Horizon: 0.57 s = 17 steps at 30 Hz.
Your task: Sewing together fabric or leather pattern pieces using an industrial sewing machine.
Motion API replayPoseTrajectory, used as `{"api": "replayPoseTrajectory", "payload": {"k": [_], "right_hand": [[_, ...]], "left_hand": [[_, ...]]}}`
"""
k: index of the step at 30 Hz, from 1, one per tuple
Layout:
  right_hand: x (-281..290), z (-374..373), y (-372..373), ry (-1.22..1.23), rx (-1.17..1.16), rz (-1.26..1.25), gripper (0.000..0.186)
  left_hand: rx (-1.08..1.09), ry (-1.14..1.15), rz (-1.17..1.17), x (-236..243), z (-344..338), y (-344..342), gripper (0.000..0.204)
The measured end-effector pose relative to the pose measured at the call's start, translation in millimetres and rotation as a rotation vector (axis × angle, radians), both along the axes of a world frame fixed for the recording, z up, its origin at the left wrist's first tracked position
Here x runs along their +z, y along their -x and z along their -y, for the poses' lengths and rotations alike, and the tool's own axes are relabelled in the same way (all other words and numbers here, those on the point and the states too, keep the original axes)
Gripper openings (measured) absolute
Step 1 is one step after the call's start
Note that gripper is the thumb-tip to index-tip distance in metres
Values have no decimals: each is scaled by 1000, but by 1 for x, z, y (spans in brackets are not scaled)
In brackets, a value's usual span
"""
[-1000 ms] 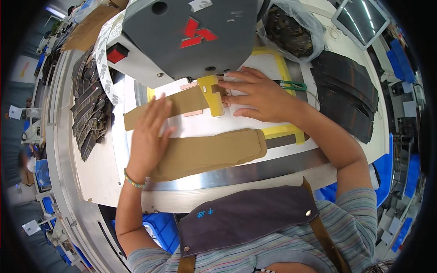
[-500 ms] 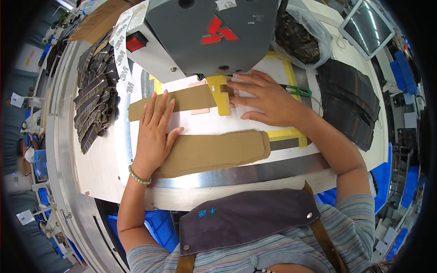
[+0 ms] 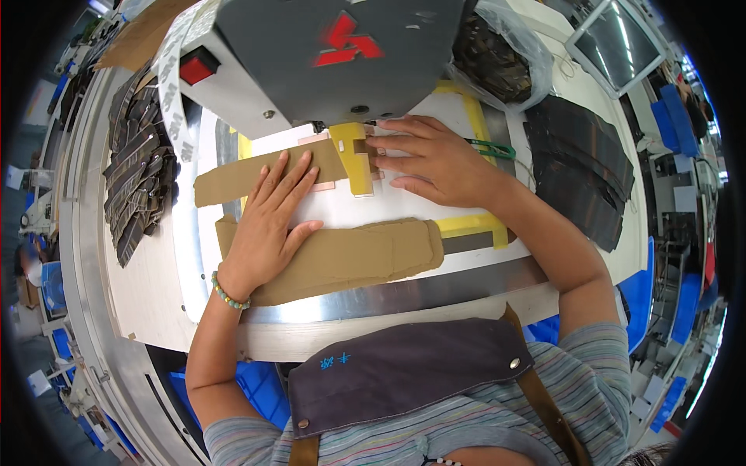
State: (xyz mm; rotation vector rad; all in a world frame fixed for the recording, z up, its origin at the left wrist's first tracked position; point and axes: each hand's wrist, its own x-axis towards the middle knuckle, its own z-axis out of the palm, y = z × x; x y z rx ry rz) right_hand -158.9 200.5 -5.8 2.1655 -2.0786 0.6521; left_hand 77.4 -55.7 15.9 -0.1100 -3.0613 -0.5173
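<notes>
A strip of brown fabric (image 3: 233,180) lies across the white work plate (image 3: 311,208) and reaches under the yellow foot (image 3: 356,172) of a grey sewing machine head (image 3: 287,54). My left hand (image 3: 268,225) is laid flat, its fingertips on that strip and its palm over a stack of brown fabric pieces (image 3: 365,252) nearer me. To the right of the yellow foot, my right hand (image 3: 454,165) is spread palm down. Its fingertips touch the foot's right side, where a small dark patterned piece (image 3: 371,147) shows. The needle area is hidden beneath the head.
Bundles of dark plaid pieces (image 3: 140,167) lie at the left. More dark pieces (image 3: 583,167) are piled at the right, near green-handled snips (image 3: 493,148). A clear bag of dark pieces (image 3: 501,58) and a screen (image 3: 618,43) stand behind. Yellow tape (image 3: 474,225) edges the plate.
My left hand has slid rightward along the brown strip, closer to the yellow foot. The right hand keeps its place beside the foot. The whole view has shifted slightly.
</notes>
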Motion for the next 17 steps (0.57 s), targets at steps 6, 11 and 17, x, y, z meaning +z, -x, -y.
{"api": "replayPoseTrajectory", "payload": {"k": [6,11,17], "right_hand": [[13,-4,-4,-15,35,21,39],[18,-6,-7,-14,-90,123,39],[12,-5,0,-17,-78,134,45]], "left_hand": [[30,9,-104,7,17,-5,72],[442,319,-225,39,120,-24,43],[754,519,-89,49,240,-52,41]]}}
